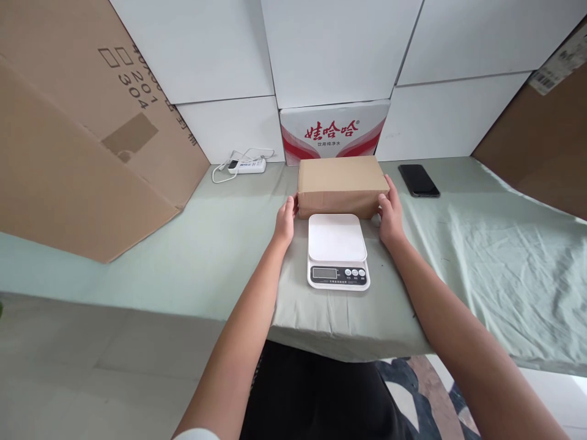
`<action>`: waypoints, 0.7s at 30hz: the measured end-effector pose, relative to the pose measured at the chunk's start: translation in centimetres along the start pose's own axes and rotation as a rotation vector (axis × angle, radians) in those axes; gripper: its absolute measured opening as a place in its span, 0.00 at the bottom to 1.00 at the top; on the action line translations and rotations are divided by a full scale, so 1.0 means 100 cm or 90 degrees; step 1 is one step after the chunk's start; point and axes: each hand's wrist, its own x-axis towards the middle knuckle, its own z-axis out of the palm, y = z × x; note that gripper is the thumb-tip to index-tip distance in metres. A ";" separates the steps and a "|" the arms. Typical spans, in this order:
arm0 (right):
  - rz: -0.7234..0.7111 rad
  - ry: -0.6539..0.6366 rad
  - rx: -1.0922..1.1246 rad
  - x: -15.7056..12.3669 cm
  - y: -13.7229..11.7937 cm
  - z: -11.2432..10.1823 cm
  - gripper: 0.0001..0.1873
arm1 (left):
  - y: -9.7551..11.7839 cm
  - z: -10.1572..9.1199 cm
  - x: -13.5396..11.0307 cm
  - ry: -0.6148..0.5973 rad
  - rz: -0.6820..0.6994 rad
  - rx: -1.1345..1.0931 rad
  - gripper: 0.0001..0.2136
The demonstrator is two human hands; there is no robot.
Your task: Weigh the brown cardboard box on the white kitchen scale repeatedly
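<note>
A closed brown cardboard box (342, 177) sits on the cloth-covered table, between my two hands. My left hand (286, 219) presses against its left side, fingers partly hidden behind the edge. At the box's right end, my right hand (390, 211) grips the corner, thumb on the front face and fingers along the side. Just in front of the box lies a white digital kitchen scale (338, 250) with a square platform. Its display (324, 273) looks blank, and three round buttons are beside it.
Behind stands a white carton with red lettering (334, 131). A black phone (419, 180) lies to the right; a white power strip with cable (247, 165) lies at back left. Large cardboard panels (92, 140) flank both sides. The green tablecloth (220, 256) drops over the front edge.
</note>
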 end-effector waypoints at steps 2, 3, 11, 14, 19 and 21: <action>0.049 -0.005 0.017 0.001 -0.004 0.003 0.47 | -0.001 0.001 0.001 -0.009 0.011 -0.004 0.35; 0.062 -0.010 0.024 0.001 -0.007 0.005 0.49 | -0.001 0.002 0.002 -0.009 0.016 -0.007 0.35; -0.019 -0.012 0.021 -0.005 -0.042 0.011 0.59 | 0.001 0.007 -0.004 0.017 0.135 0.016 0.39; -0.048 -0.006 0.018 -0.008 -0.060 0.009 0.61 | 0.011 0.006 -0.014 0.022 0.182 0.019 0.40; -0.071 -0.018 0.004 -0.025 -0.084 -0.005 0.61 | 0.032 0.000 -0.049 0.012 0.200 0.015 0.43; -0.072 -0.024 -0.002 -0.039 -0.087 -0.014 0.60 | 0.035 -0.004 -0.068 -0.004 0.196 0.008 0.44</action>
